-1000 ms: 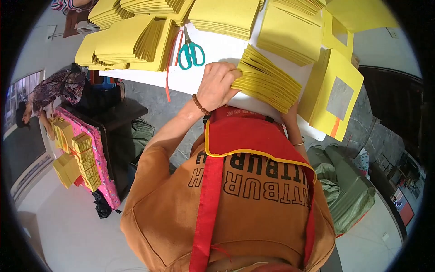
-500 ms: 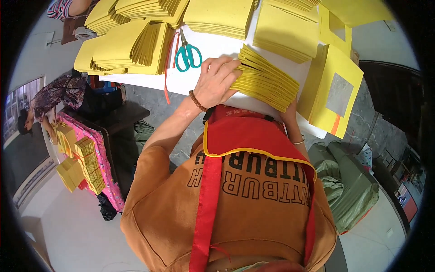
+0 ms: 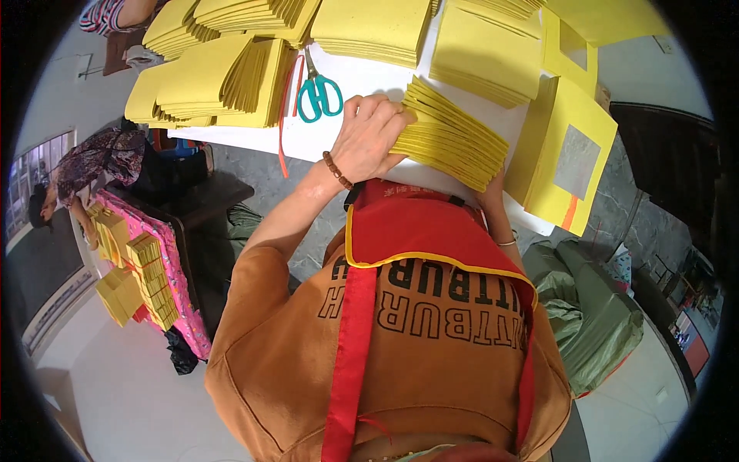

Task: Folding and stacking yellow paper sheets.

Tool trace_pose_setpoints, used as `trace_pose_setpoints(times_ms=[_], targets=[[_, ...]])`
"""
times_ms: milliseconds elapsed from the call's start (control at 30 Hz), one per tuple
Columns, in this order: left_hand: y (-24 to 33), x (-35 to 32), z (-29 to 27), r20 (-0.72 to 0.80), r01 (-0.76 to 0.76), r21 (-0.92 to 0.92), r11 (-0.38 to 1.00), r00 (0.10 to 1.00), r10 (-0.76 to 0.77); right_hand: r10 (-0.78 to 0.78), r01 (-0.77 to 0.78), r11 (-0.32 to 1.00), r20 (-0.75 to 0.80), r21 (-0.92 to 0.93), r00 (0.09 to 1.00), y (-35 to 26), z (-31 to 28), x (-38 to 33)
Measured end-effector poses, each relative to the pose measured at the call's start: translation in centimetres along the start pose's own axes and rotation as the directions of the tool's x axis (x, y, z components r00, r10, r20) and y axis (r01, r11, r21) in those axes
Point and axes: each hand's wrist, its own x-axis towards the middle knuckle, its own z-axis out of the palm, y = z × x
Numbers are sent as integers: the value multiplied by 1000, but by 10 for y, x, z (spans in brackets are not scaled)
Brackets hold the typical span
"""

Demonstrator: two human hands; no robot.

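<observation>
At the table's near edge, a bundle of folded yellow paper (image 3: 454, 138) stands with its many layered edges facing up. Around its left end my left hand (image 3: 373, 132) is closed, fingers curled over the far side and thumb on the near side. My right hand (image 3: 492, 191) supports the bundle's lower right end; most of its fingers are hidden behind the paper. Left of my left hand lie scissors (image 3: 320, 98) with teal handles, beside thin red strips (image 3: 282, 142) on the white tabletop (image 3: 250, 138).
Stacks of folded yellow paper (image 3: 369, 31) line the table's far side. An upright yellow stack with a grey panel (image 3: 576, 160) stands at right. Another person (image 3: 100, 165) bends over a pink-covered table (image 3: 173, 262) at far left. Green sacks (image 3: 593, 308) lie at lower right.
My left hand's fingers have shifted slightly along the bundle's left end, and the layers there sit a little differently. The right hand has hardly moved.
</observation>
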Motion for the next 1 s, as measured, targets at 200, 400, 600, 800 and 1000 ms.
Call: trace_pose_setpoints(times_ms=[200,400,600,800,1000], targets=[[0,0,-3,-31,-40,27,999,999,41,44,-45,998,5,38,999,-11,0,0],[-2,4,-5,37,-103,72,992,994,101,55,-54,997,1,61,999,-6,1,0],[0,-2,2,-26,-67,55,996,997,68,41,-41,999,20,-22,999,0,-1,-1],[-1,-3,2,-11,-48,22,999,999,48,-6,6,999,16,-48,1000,-3,-1,0],[7,10,-7,32,-2,4,1000,999,1,23,-23,999,-2,29,1000,-7,1,0]])
